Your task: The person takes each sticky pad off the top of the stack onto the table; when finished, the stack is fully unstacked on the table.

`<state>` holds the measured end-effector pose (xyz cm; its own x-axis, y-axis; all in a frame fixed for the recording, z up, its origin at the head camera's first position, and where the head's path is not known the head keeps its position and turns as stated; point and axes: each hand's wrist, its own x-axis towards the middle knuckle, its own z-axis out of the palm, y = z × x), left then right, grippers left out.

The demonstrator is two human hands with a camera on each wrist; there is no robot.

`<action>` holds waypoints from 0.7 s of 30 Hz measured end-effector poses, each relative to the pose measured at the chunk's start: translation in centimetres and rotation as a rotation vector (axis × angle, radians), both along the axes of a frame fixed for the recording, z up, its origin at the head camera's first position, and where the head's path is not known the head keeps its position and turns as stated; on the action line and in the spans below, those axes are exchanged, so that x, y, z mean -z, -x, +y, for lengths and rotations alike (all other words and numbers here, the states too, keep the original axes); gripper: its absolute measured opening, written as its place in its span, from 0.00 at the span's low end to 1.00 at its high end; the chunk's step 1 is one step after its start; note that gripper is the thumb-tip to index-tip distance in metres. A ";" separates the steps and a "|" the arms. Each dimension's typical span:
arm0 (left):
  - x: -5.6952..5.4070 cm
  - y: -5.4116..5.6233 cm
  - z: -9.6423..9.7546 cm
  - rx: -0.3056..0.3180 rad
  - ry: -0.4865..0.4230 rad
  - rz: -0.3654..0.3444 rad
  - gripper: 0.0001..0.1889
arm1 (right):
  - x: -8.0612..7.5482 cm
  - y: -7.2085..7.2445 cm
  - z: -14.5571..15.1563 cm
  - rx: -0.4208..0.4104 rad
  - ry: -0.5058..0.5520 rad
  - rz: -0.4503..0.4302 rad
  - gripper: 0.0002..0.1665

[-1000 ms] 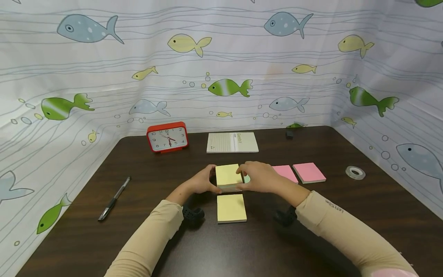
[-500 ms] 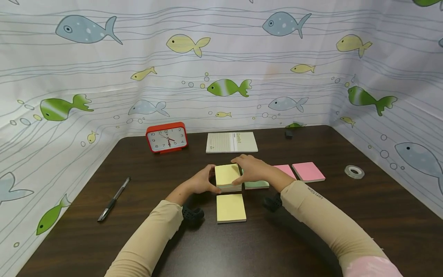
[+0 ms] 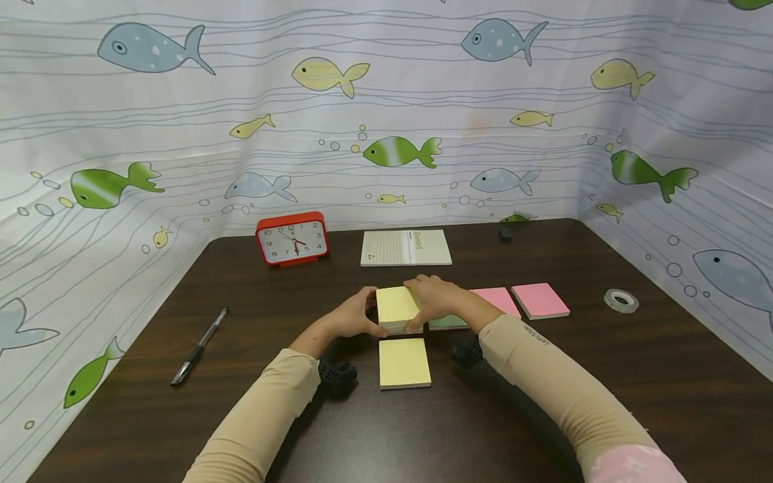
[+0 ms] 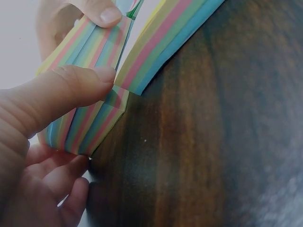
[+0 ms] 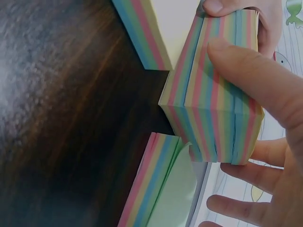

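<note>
A stack of sticky note pads (image 3: pixel 397 304) with a yellow top sheet stands mid-table, its sides striped in several colours. My left hand (image 3: pixel 352 316) grips its left side, thumb at the front corner and fingers toward the back. From the right, my right hand (image 3: pixel 439 299) holds it too; in the right wrist view the thumb (image 5: pixel 232 56) lies along the striped side (image 5: pixel 208 94). A single yellow pad (image 3: pixel 404 363) lies just in front of the stack. Right of the stack sits a green-topped pad (image 3: pixel 447 323), partly hidden by my right hand.
Two pink pads (image 3: pixel 498 300) (image 3: pixel 540 300) lie farther right, then a roll of clear tape (image 3: pixel 621 301). Behind are a red clock (image 3: pixel 292 239), a notepad (image 3: pixel 406 248) and a small black object (image 3: pixel 505 233). A pen (image 3: pixel 200 346) lies at left.
My right hand has shifted left and closer against the stack, its thumb now lower at the front right corner. More of the green pad shows. My left hand and the stack look unmoved.
</note>
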<state>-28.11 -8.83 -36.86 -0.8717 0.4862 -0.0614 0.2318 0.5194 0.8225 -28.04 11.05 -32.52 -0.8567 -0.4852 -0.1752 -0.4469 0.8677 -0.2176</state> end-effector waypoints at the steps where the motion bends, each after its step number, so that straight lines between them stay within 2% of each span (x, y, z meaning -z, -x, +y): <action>1: 0.0 0.0 0.0 0.001 -0.003 -0.001 0.47 | 0.0 0.1 0.0 0.001 0.003 0.002 0.58; 21: 0.0 0.0 0.0 -0.010 0.016 0.000 0.47 | 0.3 -0.1 0.1 0.015 -0.056 0.115 0.55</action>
<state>-28.13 -8.80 -36.84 -0.8764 0.4766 -0.0690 0.2269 0.5350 0.8138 -27.95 11.17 -32.83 -0.8800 -0.4640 -0.1018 -0.4527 0.8841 -0.1163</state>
